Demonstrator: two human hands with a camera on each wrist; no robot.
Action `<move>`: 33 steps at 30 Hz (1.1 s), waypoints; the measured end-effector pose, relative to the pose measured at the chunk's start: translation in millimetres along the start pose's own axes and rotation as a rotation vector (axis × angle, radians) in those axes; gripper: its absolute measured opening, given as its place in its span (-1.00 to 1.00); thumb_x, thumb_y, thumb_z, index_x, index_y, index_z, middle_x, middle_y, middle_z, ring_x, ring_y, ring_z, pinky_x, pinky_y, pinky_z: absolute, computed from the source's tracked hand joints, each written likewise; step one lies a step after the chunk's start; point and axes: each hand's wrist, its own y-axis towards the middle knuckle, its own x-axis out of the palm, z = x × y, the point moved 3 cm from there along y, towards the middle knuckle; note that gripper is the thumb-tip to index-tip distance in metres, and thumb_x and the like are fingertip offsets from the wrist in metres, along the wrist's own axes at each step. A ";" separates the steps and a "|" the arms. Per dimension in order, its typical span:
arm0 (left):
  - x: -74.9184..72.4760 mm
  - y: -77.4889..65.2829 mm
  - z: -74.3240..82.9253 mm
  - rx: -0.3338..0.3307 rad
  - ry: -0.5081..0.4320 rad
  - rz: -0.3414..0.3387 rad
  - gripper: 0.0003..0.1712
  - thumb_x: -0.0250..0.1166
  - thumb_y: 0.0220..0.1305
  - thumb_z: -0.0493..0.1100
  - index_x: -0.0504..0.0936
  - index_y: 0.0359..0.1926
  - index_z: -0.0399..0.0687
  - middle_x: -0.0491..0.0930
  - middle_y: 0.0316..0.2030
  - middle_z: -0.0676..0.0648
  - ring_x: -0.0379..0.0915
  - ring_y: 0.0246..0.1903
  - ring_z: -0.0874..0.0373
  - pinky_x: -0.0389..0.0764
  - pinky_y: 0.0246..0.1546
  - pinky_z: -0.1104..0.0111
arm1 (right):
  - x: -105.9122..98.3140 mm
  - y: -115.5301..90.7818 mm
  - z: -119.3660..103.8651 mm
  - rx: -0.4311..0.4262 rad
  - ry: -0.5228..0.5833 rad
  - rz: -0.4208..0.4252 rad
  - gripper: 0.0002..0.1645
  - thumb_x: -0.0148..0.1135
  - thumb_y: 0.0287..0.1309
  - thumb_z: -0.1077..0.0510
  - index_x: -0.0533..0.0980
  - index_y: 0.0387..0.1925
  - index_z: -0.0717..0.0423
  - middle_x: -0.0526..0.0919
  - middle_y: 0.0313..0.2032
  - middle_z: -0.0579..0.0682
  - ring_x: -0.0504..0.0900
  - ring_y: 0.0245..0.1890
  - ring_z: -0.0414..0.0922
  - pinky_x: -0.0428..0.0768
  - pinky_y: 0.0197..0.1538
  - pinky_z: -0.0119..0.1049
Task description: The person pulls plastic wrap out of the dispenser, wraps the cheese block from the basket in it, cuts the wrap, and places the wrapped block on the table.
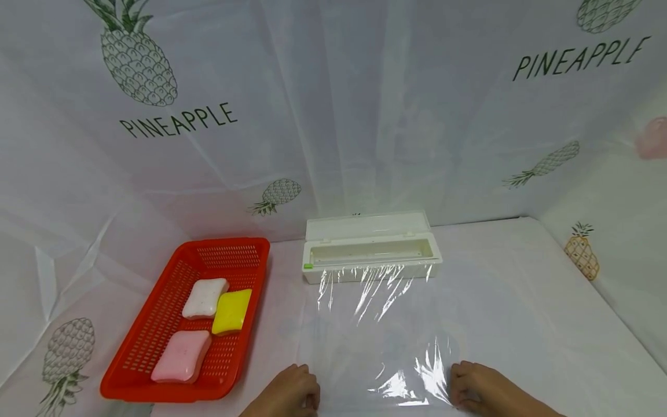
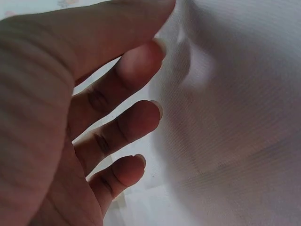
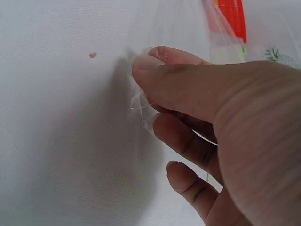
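A sheet of clear cling film (image 1: 385,347) stretches from a white dispenser box (image 1: 372,271) toward the person, shiny creases catching the light. At its near right corner the right hand (image 1: 476,385) pinches the film between thumb and forefinger; the right wrist view shows bunched film (image 3: 141,106) at those fingertips, with the other fingers loosely bent. The left hand (image 1: 289,391) is at the near left corner, thumb and forefinger brought together at the film's edge. In the left wrist view, the left hand's thumb (image 2: 117,23) hides the forefinger, and the film is hard to make out.
A red basket (image 1: 249,341) to the left contains a white soap bar (image 1: 205,297), a yellow one (image 1: 231,311) and a pink one (image 1: 181,356). The dispenser's lid (image 1: 367,226) stands raised at the back. A pineapple-print cloth (image 1: 354,116) hangs behind the white-covered table (image 1: 510,313).
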 end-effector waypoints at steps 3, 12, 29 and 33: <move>0.9 -0.5 1.5 -0.003 0.014 -0.012 -0.84 0.60 0.15 -0.15 0.80 -0.46 0.23 0.53 -0.53 0.27 0.36 -0.46 0.34 0.50 -0.35 0.44 | 2.4 -0.3 1.5 -0.073 -0.030 0.033 -0.57 0.66 -0.16 0.36 0.65 -0.42 -0.21 0.56 -0.34 -0.40 0.45 -0.29 -0.47 0.45 -0.26 -0.63; -9.6 -17.0 -6.2 -0.084 -0.094 -0.023 -0.77 0.63 0.12 -0.07 0.84 -0.19 0.31 0.53 -0.51 0.18 0.40 -0.45 0.25 0.52 -0.37 0.42 | 5.1 -3.0 5.7 -0.053 -0.055 0.088 -0.52 0.65 -0.31 0.43 0.66 -0.38 -0.13 0.58 -0.40 -0.41 0.41 -0.36 -0.51 0.37 -0.32 -0.66; -125.9 -65.9 4.1 0.046 0.078 0.357 -0.74 0.49 0.35 -0.02 0.78 0.03 0.14 0.54 -0.32 0.31 0.40 -0.25 0.27 0.57 -0.19 0.40 | 3.5 -0.3 6.7 -0.121 -0.097 0.074 -0.56 0.67 -0.28 0.34 0.64 -0.43 -0.19 0.64 -0.36 -0.39 0.47 -0.33 -0.45 0.40 -0.27 -0.64; -151.9 -69.5 -12.6 0.059 0.157 0.510 -0.72 0.52 0.30 -0.13 0.78 0.03 0.03 0.61 -0.28 0.27 0.45 -0.24 0.26 0.63 -0.01 0.23 | 4.4 -0.6 6.3 -0.116 -0.101 0.082 -0.48 0.66 -0.35 0.39 0.59 -0.49 -0.23 0.57 -0.39 -0.42 0.41 -0.34 -0.47 0.36 -0.28 -0.66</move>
